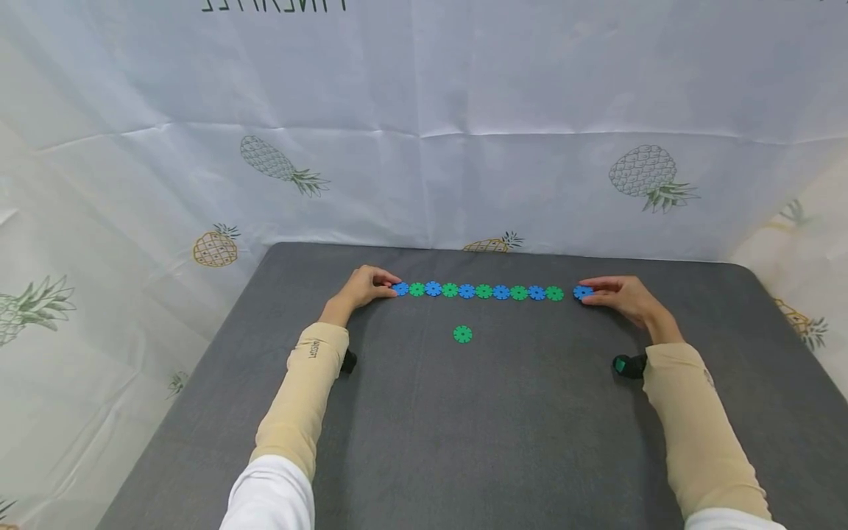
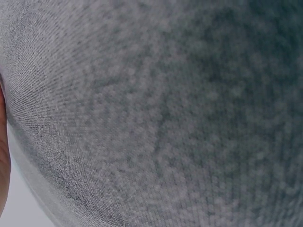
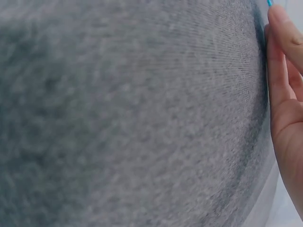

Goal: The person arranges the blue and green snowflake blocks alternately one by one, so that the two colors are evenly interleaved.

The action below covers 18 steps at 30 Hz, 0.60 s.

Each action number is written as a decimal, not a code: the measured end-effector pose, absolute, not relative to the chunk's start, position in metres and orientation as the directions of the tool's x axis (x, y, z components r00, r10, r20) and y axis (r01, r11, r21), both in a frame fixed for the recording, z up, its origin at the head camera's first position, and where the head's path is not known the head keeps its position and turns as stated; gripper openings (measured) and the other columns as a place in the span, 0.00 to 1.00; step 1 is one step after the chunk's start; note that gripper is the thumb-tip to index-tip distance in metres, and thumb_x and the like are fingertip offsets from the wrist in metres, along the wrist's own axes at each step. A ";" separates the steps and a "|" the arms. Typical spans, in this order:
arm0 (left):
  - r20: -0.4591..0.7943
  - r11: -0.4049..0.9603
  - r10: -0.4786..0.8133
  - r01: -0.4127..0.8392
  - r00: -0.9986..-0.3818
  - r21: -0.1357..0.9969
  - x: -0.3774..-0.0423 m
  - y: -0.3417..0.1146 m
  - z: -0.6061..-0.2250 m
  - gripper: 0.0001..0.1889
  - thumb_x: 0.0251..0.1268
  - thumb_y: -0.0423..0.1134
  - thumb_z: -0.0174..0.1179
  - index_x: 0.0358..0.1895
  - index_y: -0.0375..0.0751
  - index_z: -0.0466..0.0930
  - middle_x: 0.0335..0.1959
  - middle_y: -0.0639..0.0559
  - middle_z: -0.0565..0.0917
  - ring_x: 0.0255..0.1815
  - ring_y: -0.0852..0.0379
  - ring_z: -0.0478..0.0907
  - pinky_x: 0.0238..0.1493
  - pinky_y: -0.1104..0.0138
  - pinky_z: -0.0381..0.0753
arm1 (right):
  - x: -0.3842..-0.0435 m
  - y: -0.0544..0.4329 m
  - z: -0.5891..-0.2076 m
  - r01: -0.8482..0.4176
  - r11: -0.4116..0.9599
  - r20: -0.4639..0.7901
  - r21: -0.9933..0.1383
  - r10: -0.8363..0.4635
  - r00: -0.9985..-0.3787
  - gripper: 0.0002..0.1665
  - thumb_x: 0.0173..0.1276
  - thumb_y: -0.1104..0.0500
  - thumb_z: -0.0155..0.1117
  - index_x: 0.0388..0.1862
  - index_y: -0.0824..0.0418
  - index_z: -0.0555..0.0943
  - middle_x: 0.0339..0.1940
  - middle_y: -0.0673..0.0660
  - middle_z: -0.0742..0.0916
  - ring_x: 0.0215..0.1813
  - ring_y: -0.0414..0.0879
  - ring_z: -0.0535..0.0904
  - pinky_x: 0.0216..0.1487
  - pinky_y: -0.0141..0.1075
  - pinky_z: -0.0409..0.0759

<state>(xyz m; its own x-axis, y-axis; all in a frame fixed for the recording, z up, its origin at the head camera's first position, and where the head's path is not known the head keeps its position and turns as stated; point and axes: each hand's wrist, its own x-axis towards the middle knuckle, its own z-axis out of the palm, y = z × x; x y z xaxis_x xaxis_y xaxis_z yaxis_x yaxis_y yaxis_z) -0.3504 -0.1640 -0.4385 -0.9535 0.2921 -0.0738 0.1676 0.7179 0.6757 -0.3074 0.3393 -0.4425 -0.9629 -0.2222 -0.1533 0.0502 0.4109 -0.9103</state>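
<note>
A row of notched plastic discs, blue and green in turn, runs across the far part of the table. At its left end my left hand [image 1: 361, 288] pinches a blue disc [image 1: 401, 289] between thumb and fingers. On the other side my right hand [image 1: 623, 296] pinches another blue disc [image 1: 583, 292], a small gap away from the green disc [image 1: 554, 294] at the row's right end. A single green disc [image 1: 462, 334] lies nearer, below the row. The right wrist view shows the fingers [image 3: 282, 28] at its right edge, with a sliver of blue at their tips.
The grey table [image 1: 490, 442] stands against a white cloth [image 1: 424, 184] printed with pineapples. Dark wrist cameras sit under both forearms, the right one [image 1: 628, 366] close to the tabletop.
</note>
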 end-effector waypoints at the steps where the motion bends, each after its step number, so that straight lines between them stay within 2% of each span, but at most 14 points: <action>1: -0.076 0.715 0.290 0.163 -0.954 0.680 -0.350 -0.164 -0.439 0.15 0.59 0.34 0.67 0.50 0.37 0.85 0.33 0.50 0.83 0.35 0.56 0.72 0.42 0.64 0.70 | -0.308 0.339 -0.442 0.041 0.428 -0.148 -0.903 -0.219 -0.964 0.35 0.63 0.60 0.70 0.64 0.76 0.70 0.41 0.35 0.84 0.41 0.29 0.79 0.43 0.26 0.78; 6: -0.076 0.713 0.293 0.165 -0.953 0.682 -0.350 -0.163 -0.437 0.15 0.60 0.34 0.67 0.50 0.36 0.85 0.34 0.48 0.83 0.36 0.55 0.73 0.43 0.64 0.71 | -0.310 0.336 -0.443 0.005 0.449 -0.115 -0.894 -0.218 -0.969 0.35 0.62 0.59 0.70 0.62 0.76 0.71 0.40 0.38 0.85 0.41 0.31 0.80 0.42 0.26 0.78; 10: -0.077 0.713 0.294 0.165 -0.953 0.681 -0.350 -0.163 -0.437 0.15 0.60 0.34 0.67 0.50 0.36 0.85 0.34 0.49 0.83 0.36 0.55 0.73 0.43 0.64 0.71 | -0.310 0.331 -0.441 -0.021 0.485 -0.096 -0.874 -0.215 -0.972 0.31 0.63 0.59 0.69 0.61 0.75 0.74 0.40 0.43 0.86 0.39 0.32 0.79 0.41 0.26 0.78; 14: -0.081 0.716 0.285 0.156 -0.955 0.680 -0.351 -0.163 -0.439 0.15 0.60 0.35 0.67 0.50 0.38 0.85 0.34 0.49 0.83 0.36 0.55 0.73 0.44 0.64 0.70 | -0.310 0.325 -0.440 -0.031 0.540 -0.098 -0.841 -0.207 -0.973 0.30 0.62 0.59 0.70 0.60 0.73 0.76 0.40 0.49 0.84 0.37 0.32 0.76 0.38 0.26 0.77; 18: -0.082 0.722 0.286 0.159 -0.955 0.674 -0.352 -0.163 -0.439 0.15 0.60 0.35 0.67 0.50 0.38 0.85 0.33 0.50 0.82 0.36 0.55 0.72 0.44 0.64 0.70 | -0.311 0.323 -0.438 -0.015 0.560 -0.119 -0.829 -0.202 -0.972 0.30 0.61 0.60 0.71 0.59 0.73 0.76 0.38 0.51 0.82 0.35 0.34 0.73 0.37 0.26 0.76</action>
<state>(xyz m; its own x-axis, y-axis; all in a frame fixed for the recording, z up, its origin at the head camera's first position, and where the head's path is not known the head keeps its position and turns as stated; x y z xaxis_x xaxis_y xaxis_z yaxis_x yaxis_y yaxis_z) -0.3518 -0.1634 -0.4390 -0.9547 0.2862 -0.0816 0.1587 0.7217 0.6738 -0.3109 0.3227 -0.4382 -0.9722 -0.2017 -0.1190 -0.0146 0.5595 -0.8287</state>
